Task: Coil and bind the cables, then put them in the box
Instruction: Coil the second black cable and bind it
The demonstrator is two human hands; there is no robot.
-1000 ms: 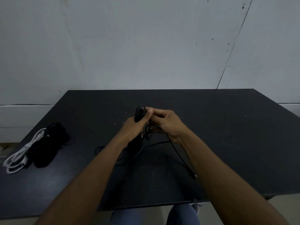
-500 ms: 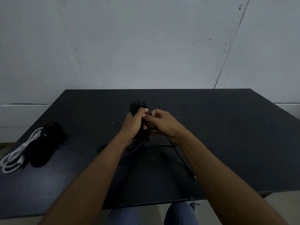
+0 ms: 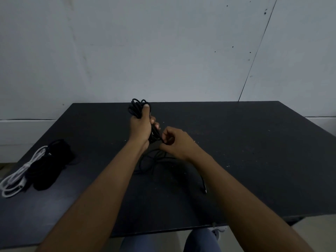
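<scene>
The left hand is gripping the black cable at the centre of the frame. Its fingers are curling round the gathered loops and its thumb is pressing along their top. The loops are standing upright above the fist, apparently so that fresh turns can be laid on without the coil sagging.

The right hand is working just right of the left wrist, its fingers closing in a pinch on a single strand where it leaves the coil. That grip is judged to be guiding and tensioning the strand for the next turn.

The loose tail is lying in slack curves on the table below both hands. It is running to a connector right of centre, part of it hidden under the right forearm. Some length therefore appears uncoiled, and binding is judged not yet begun on this cable.

At the left edge of the frame, a white cable is lying bundled. A black bundle is sitting touching it on the right; whether either is tied cannot be told in this light.

No box is showing in this view, so the final placing is awaiting later attention.
</scene>
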